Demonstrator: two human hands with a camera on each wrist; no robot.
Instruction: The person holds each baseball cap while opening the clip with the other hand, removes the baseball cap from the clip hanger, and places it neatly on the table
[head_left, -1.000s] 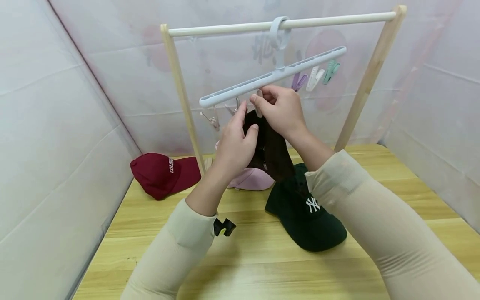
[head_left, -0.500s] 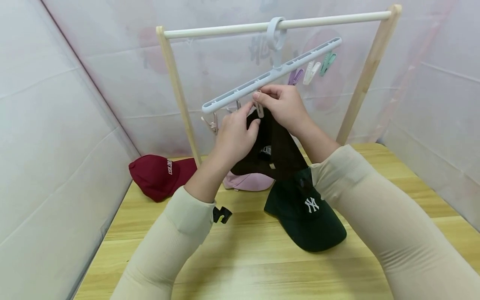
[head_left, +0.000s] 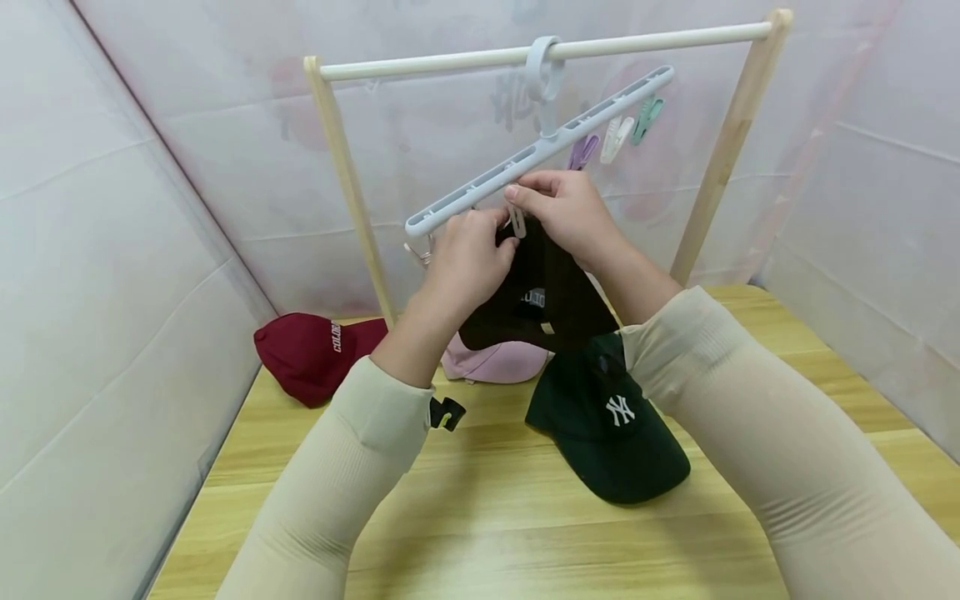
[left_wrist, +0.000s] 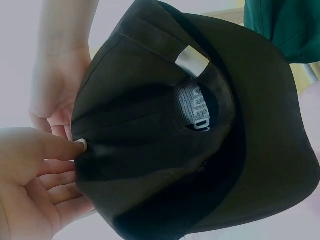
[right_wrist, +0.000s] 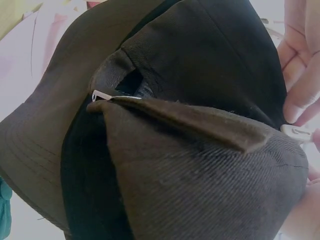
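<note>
A dark brown cap (head_left: 542, 302) hangs upside down under the tilted pale blue clip hanger (head_left: 480, 185). My left hand (head_left: 468, 254) grips the cap's upper edge, right below the hanger's low end. My right hand (head_left: 564, 208) pinches a white clip (head_left: 517, 222) on the hanger, right at that same cap edge. In the left wrist view the brown cap (left_wrist: 175, 140) fills the frame, my left hand (left_wrist: 30, 190) holding its edge. The right wrist view shows the folded brown cap (right_wrist: 175, 150) and the white clip (right_wrist: 296, 132) at the right edge.
The hanger hangs from a white rod (head_left: 450, 60) on a wooden frame (head_left: 345, 183). Purple, white and green clips (head_left: 615, 133) dangle at its high end. On the wooden table (head_left: 487, 517) lie a dark green cap (head_left: 611, 421), a pink cap (head_left: 491, 362) and a red cap (head_left: 307, 350).
My left hand has brought the cap's edge up against the clip held by my right hand. The cap has swung round to show its inside, and the hanger tilts more steeply.
</note>
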